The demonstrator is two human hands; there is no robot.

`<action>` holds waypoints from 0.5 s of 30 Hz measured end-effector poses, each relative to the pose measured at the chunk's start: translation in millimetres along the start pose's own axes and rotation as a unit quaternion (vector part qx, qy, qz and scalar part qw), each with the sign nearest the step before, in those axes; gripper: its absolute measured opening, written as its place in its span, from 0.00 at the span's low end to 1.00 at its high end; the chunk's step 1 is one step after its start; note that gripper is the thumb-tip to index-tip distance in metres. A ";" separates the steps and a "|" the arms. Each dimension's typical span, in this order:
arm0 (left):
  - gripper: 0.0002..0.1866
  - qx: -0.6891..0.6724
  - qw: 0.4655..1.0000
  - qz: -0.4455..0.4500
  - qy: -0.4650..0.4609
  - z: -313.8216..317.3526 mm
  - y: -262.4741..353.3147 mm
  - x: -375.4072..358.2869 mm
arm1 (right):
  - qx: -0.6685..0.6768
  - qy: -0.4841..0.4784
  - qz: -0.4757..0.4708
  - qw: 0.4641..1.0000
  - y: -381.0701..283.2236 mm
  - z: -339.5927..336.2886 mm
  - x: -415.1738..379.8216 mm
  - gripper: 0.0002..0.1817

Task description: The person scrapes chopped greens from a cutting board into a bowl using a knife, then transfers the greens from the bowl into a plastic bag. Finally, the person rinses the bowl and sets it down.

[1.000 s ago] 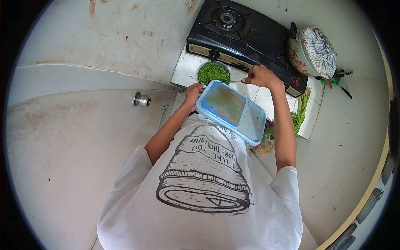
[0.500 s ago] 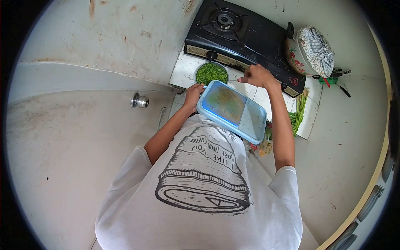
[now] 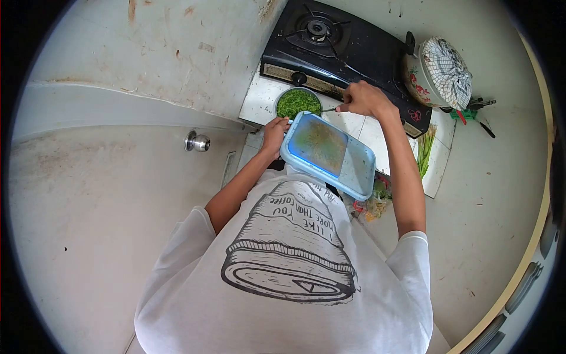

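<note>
My left hand (image 3: 274, 137) is closed on the upper left corner of a light-blue chopping board (image 3: 359, 164), which is tilted in front of my shirt. The board has a raised rim and a stained, brighter blue panel. A bowl of finely chopped greens (image 3: 298, 103) stands on the white tiles just beyond that corner. My right hand (image 3: 367, 99) is over the front of the stove, its fingers pinched on a thin knife (image 3: 329, 110). The knife is seen nearly edge-on and points left at the bowl's rim; whether it touches cannot be told.
A black gas stove (image 3: 354, 50) lies along the back. On its right stands a floral pot (image 3: 420, 76) with a checked cloth (image 3: 448, 71) on top. Long green stalks (image 3: 424, 150) lie on the counter at right. A door knob (image 3: 197, 141) sticks out at left.
My right hand has moved slightly up, and the thin knife now shows between it and the bowl. The board has shifted a little, still in my left hand.
</note>
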State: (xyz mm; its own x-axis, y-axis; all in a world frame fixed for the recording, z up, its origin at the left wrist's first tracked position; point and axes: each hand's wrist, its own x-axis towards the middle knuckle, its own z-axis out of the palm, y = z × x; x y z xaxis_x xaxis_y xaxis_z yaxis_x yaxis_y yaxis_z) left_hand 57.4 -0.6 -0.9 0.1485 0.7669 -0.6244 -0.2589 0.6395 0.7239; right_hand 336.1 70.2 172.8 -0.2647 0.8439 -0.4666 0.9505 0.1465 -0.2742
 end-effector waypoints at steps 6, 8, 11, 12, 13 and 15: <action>0.10 -0.007 1.000 0.011 0.017 4.4 3.3 -8.3 | -0.011 -0.014 0.024 1.000 -6.0 -15.6 9.5 0.24; 0.10 -0.009 1.000 0.009 0.007 0.2 2.8 -9.5 | -0.015 -0.030 0.028 0.999 -7.3 -18.9 9.7 0.25; 0.10 -0.017 1.000 0.014 0.010 -0.7 4.5 -10.2 | -0.029 -0.062 0.016 0.998 -10.1 -16.3 13.9 0.25; 0.10 -0.012 1.000 0.015 0.012 -1.9 3.0 -9.0 | -0.028 -0.052 0.008 0.998 -9.3 -13.3 15.3 0.24; 0.10 -0.007 1.000 0.018 0.014 -3.4 2.2 -6.8 | -0.028 -0.041 -0.001 0.999 -8.2 -9.2 17.9 0.24; 0.10 -0.003 1.000 0.015 0.013 -4.0 2.5 -5.6 | -0.031 -0.027 -0.015 0.999 -8.1 -4.2 22.5 0.23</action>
State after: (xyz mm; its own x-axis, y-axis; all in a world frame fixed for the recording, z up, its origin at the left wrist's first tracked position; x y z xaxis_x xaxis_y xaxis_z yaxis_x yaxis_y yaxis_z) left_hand 52.1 -3.5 3.2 0.1160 0.7843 -0.6094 -0.2686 0.6155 0.7410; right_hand 323.1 90.2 168.0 -0.3008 0.8094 -0.5044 0.9495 0.2046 -0.2378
